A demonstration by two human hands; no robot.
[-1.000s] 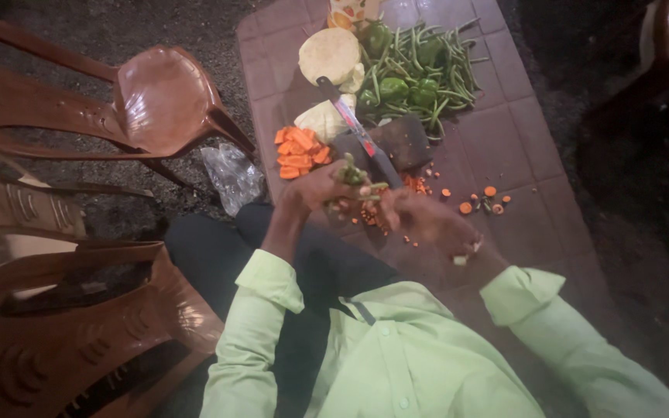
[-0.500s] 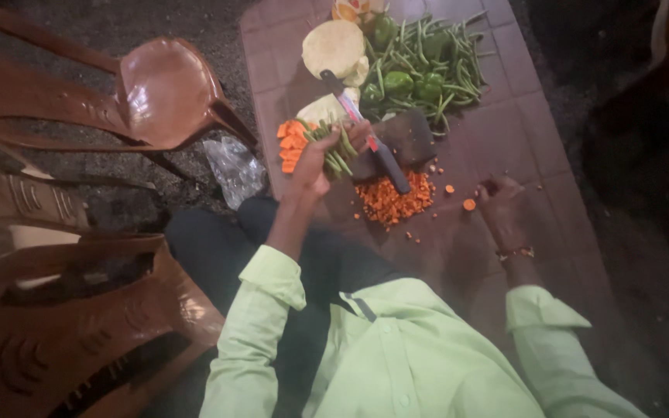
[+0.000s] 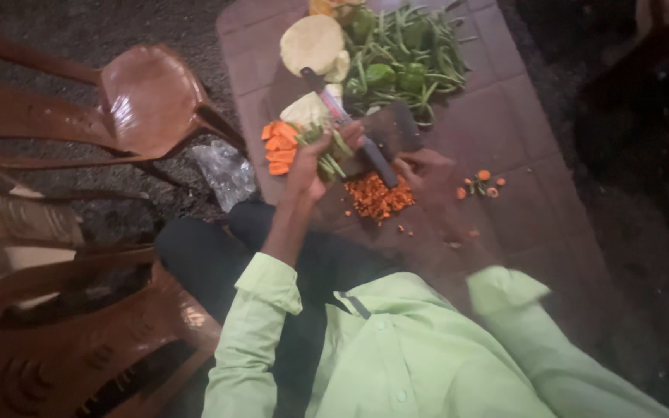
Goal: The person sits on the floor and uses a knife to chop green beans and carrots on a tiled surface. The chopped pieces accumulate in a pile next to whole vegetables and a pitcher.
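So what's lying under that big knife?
Under the knife lies a dark chopping board, with a pile of diced carrot by the blade tip. The left hand covers whatever lies beneath the blade's middle.

We find bare tiled floor (image 3: 536, 147) right of the chopped carrot pile (image 3: 379, 197), apart from a few stray slices (image 3: 480, 184). Left of it, carrot chunks (image 3: 279, 145), cabbage (image 3: 313, 45), knife (image 3: 348, 126) and green beans (image 3: 420, 54) crowd the way.

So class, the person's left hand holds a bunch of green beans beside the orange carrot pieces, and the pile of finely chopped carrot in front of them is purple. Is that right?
Not quite. The head view shows the pile of finely chopped carrot is orange, not purple. The rest holds: the left hand holds green beans beside the carrot pieces.
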